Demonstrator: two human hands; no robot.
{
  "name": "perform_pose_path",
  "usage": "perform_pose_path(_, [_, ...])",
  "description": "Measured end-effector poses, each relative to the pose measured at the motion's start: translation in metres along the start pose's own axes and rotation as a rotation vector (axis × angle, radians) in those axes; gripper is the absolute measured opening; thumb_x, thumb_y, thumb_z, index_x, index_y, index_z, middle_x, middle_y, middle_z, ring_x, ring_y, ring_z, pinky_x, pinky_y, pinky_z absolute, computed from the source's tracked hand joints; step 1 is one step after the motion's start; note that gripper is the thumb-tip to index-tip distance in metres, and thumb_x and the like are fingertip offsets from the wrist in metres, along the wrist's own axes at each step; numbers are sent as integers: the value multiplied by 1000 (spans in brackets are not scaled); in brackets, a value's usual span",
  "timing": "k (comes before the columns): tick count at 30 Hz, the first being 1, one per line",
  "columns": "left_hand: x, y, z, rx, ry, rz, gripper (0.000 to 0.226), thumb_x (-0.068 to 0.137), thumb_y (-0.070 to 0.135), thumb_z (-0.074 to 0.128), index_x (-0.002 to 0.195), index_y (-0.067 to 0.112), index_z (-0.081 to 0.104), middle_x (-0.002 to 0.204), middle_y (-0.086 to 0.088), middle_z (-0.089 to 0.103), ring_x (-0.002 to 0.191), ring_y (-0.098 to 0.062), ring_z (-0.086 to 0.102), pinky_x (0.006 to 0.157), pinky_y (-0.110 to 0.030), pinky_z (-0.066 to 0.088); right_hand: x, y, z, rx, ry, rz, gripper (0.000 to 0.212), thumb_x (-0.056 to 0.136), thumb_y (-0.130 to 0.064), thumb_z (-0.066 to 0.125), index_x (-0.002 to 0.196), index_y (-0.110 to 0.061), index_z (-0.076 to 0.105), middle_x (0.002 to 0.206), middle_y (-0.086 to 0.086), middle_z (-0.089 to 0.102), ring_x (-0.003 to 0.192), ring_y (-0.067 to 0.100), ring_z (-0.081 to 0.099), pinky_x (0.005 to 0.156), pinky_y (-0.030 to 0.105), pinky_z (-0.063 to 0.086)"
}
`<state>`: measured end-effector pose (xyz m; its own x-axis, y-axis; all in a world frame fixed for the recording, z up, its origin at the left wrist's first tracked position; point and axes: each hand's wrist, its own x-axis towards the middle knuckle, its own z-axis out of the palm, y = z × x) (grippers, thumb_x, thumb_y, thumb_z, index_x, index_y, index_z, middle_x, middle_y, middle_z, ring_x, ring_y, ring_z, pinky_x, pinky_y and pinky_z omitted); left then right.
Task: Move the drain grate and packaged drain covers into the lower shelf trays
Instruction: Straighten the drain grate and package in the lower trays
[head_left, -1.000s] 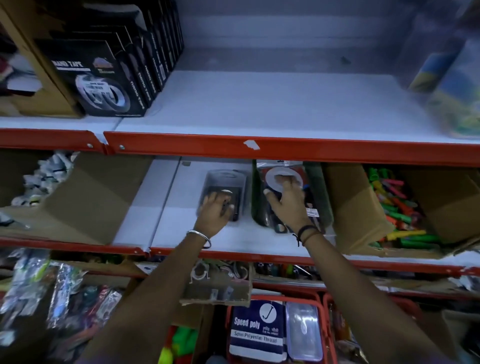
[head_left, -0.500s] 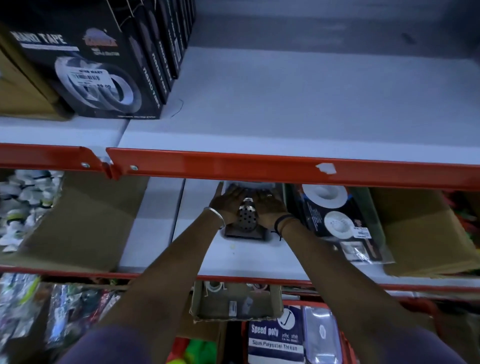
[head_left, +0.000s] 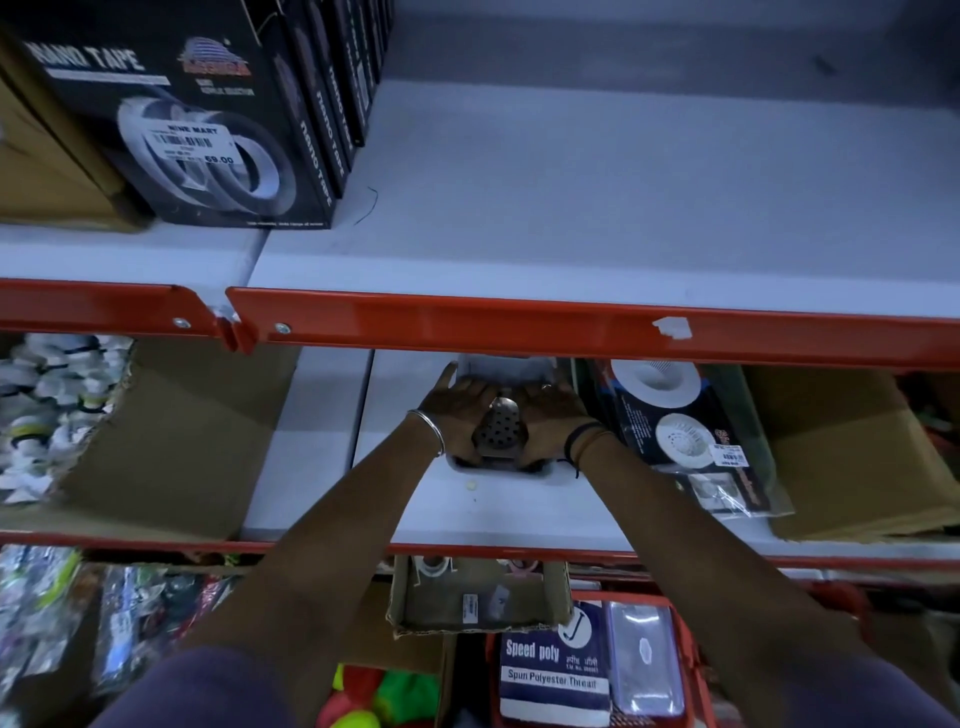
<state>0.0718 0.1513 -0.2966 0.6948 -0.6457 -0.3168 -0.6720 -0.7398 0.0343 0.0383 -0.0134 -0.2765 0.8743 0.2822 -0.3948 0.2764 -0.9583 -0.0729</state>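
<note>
drain grate (head_left: 497, 430) | btwn left hand (head_left: 453, 415) & right hand (head_left: 553, 410), both touching

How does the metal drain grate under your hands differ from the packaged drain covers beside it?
The drain grate is bare perforated grey metal, held between both hands; the packaged drain covers are white, sealed in a printed pack with a price label, untouched. The grate sits in a clear tray; the pack lies to its right. Both share one shelf.

The white shelf (head_left: 483, 512) carries a clear tray (head_left: 501, 470), packaged drain covers (head_left: 680, 441) and cardboard boxes (head_left: 171, 447).
</note>
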Motion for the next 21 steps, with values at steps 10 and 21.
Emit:
perform_pose_path(10, [7,3,8,66,2,-35,98,64,47,74,142,8,28,147,-12,35,141,-28,24,117,-53,-4,15,0,10,-237,-23,46,107,55,-66,73,139,-9,39,145,9,45,141,28,30,117,50,-10])
perform_pose_path(21, [-13,13,-53,-497,276,-299,77,71,48,67,136,17,41,141,-12,48,133,-29,39,115,-46,24,-31,21,-25,523,279,81,75,72,-71,57,131,-26,47,124,5,62,112,25,58,91,31,45])
